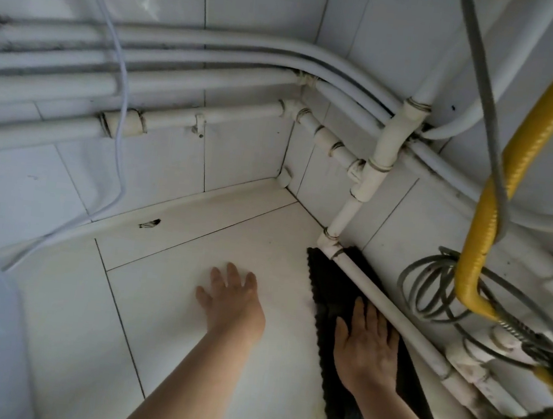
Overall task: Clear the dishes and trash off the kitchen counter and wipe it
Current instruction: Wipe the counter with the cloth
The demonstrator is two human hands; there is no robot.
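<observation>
Two hands work at lower centre: right hand [368, 347] presses the dark cloth [328, 284] flat on the desk [184, 336] beside the white pipe [368, 285], evidently wiping that edge; left hand [230, 304] braces alongside. Each grip apart, fingers straight.

White tiled walls [264, 1] meet in a corner, with dark grout lines between the tiles. White pipes [180, 76] run along both walls, several stacked, with joints and clips. On the right a yellow hose [531, 135] hangs beside a grey cable [482, 71] — coiled lower down. The light is soft and cool.
</observation>
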